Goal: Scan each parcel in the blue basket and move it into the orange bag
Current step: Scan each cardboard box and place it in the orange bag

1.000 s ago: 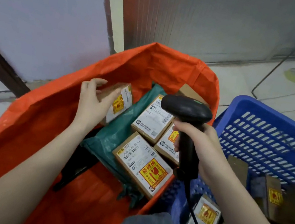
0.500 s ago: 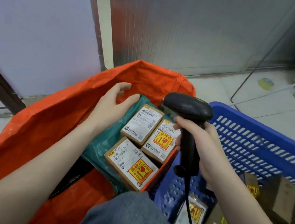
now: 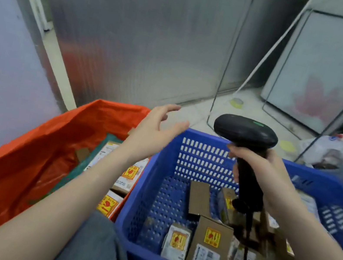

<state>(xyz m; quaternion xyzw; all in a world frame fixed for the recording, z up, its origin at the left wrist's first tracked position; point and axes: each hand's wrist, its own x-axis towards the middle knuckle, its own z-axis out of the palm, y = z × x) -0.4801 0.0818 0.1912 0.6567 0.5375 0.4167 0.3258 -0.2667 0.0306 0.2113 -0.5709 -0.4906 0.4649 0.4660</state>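
Here, small brown cardboard parcels (image 3: 206, 250) with yellow fragile stickers are seen lying in the blue perforated plastic basket (image 3: 196, 154). A black handheld barcode scanner (image 3: 247, 143) is gripped by the right hand (image 3: 269, 181) above them. The left hand (image 3: 153, 136), fingers spread and empty, is held over the orange fabric bag (image 3: 25, 150), where further parcels lie.

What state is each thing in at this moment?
left hand: open, empty, above the basket's rim
right hand: grips the scanner
scanner: upright, green light on
orange bag: open, parcels inside
blue basket: parcels still inside
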